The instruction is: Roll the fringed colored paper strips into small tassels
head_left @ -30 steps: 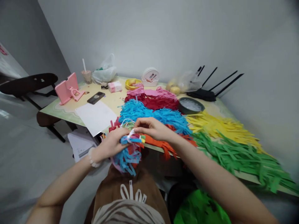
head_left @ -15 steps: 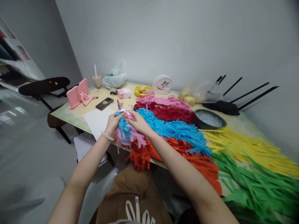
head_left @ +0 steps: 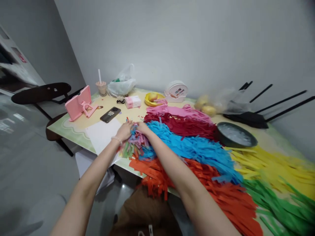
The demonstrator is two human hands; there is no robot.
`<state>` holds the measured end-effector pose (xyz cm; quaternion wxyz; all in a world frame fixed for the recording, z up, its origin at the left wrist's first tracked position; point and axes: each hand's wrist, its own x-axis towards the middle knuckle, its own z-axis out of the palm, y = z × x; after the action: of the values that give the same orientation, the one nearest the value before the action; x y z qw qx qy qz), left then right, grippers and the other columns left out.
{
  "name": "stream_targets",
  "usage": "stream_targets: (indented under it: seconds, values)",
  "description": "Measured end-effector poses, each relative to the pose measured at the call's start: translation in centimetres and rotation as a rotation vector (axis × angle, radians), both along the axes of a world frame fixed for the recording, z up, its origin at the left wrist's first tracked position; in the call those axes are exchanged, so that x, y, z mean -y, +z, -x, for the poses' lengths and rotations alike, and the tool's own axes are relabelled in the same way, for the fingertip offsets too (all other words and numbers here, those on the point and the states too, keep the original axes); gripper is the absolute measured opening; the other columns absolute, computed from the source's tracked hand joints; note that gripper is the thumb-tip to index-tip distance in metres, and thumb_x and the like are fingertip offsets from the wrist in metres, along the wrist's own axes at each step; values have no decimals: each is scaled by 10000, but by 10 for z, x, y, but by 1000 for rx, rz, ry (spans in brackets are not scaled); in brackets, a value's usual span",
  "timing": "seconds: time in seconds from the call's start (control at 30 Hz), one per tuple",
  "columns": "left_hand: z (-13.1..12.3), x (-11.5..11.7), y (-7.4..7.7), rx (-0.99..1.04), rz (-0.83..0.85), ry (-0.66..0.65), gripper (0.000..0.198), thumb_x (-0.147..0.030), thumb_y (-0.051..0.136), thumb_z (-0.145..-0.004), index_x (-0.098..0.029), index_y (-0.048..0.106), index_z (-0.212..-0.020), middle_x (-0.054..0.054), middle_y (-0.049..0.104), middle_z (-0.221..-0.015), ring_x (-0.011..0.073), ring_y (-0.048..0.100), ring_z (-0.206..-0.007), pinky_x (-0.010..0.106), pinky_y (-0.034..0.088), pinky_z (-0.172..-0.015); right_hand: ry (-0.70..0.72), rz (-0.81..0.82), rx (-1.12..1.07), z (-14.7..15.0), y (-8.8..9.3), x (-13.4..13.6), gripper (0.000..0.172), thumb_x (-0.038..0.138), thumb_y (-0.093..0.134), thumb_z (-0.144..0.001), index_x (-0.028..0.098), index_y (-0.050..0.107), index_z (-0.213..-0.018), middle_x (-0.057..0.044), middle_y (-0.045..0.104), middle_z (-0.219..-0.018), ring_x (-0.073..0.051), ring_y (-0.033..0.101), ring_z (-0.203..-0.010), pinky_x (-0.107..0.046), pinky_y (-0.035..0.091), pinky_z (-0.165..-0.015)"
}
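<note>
A multicoloured fringed paper tassel (head_left: 135,143), with pink, blue, green and orange strips, lies by the edge of a white paper sheet (head_left: 102,132). My left hand (head_left: 124,130) is closed on its upper left side. On the other side, my right hand (head_left: 143,127) grips the gathered top, with the fingertips partly hidden. Right beside the tassel spread blue fringed strips (head_left: 187,139), and orange fringed strips (head_left: 197,178) lie nearer to me, under my right forearm.
Dark red (head_left: 178,125), pink (head_left: 183,113), yellow (head_left: 268,164) and green fringes (head_left: 283,206) cover the right side. A dark bowl (head_left: 236,134) and router (head_left: 247,118) stand there. Leftward are a phone (head_left: 110,114), pink stand (head_left: 80,104), drink cup (head_left: 101,88) and tissue pack (head_left: 133,102).
Both hands have moved farther from me with the tassel, from the table's front edge onto its top. The strips hang less freely now, and green ones show. The view has shifted.
</note>
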<state>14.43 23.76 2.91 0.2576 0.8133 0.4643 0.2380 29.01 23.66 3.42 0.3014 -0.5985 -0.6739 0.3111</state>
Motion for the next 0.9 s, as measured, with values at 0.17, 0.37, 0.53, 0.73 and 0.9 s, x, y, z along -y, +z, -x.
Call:
stream_targets:
  seconds: [0.17, 0.37, 0.53, 0.73, 0.9]
  values:
    - [-14, 6, -38, -142, -31, -64, 595, -128, 518, -846, -66, 477, -1436, 214, 292, -1605, 329, 128, -1534, 544, 85, -1227, -75, -143, 91, -10, 13, 16, 295, 237, 598, -946, 140, 624, -1224, -134, 608, -1304, -267, 571, -1216, -493, 442, -1060]
    - [-7, -13, -14, -90, -32, -48, 503, -290, 519, -908, -192, 540, -1401, 136, 459, -1534, 289, 335, -1470, 480, 267, -1193, -78, -312, -1, -25, 53, 82, 379, 203, 512, -911, 148, 607, -1274, -144, 626, -1303, -260, 574, -1212, -425, 467, -1038]
    - [105, 2, 20, 82, -112, 243, 457, -358, 330, -1017, -157, 521, -1380, 129, 488, -1499, 226, 403, -1419, 374, 305, -1175, -120, -373, -192, -40, 61, 183, 340, 337, 563, -932, 239, 623, -1252, -106, 659, -1256, -262, 622, -1161, -417, 533, -933]
    - [221, 123, -34, 245, 55, 1005, 350, -334, 484, -1003, -141, 555, -1286, 126, 570, -1333, 257, 562, -1203, 489, 462, -1029, -194, -223, -396, -33, 29, 297, 246, 282, 602, -936, 293, 654, -1176, -80, 724, -1106, -211, 721, -919, -332, 595, -809]
    - [200, 188, -105, 195, 346, 1065, 376, -345, 630, -931, -157, 586, -1254, 101, 610, -1249, 253, 630, -1086, 438, 557, -891, -96, -77, -453, -11, -3, 330, 221, 304, 587, -940, 272, 659, -1147, -79, 747, -1027, -196, 730, -825, -311, 609, -745]
